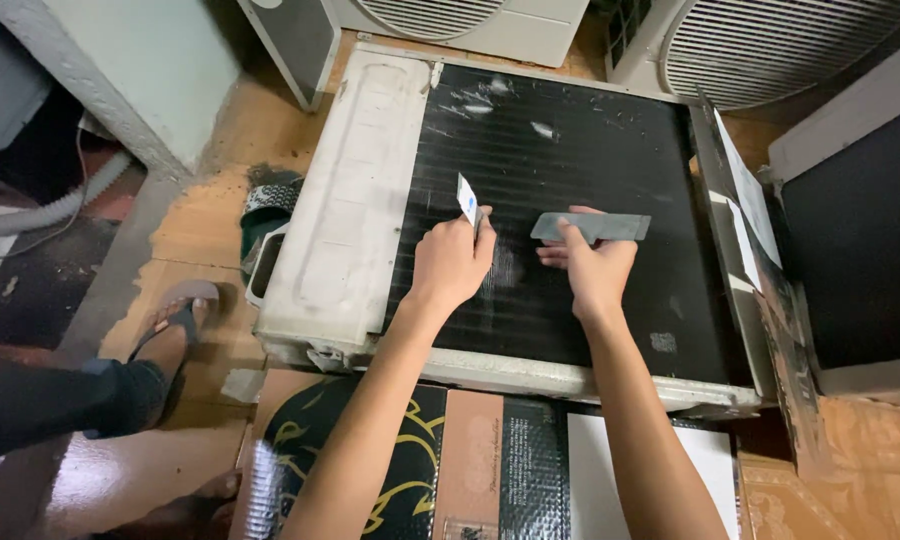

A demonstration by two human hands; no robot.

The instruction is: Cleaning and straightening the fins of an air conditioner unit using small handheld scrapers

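Workshop floor (200, 215), worn orange-brown, crowded with air-conditioner outdoor units. Item one: unit (350, 210) laid flat, off-white casing, black finned condenser coil (570, 150) facing up, several fins bent and shiny near the far edge. Item two: left hand (450, 262), grip clamped on a small white-and-blue card (466, 198) held edge-down against the fins. Item three: right hand (592, 268), grip pinched on a flat grey strip (592, 226) lying just above the coil, near the card. Item four: printed cardboard (470, 460) beneath the forearms. Item five: another person's sandalled foot (175, 330), far left
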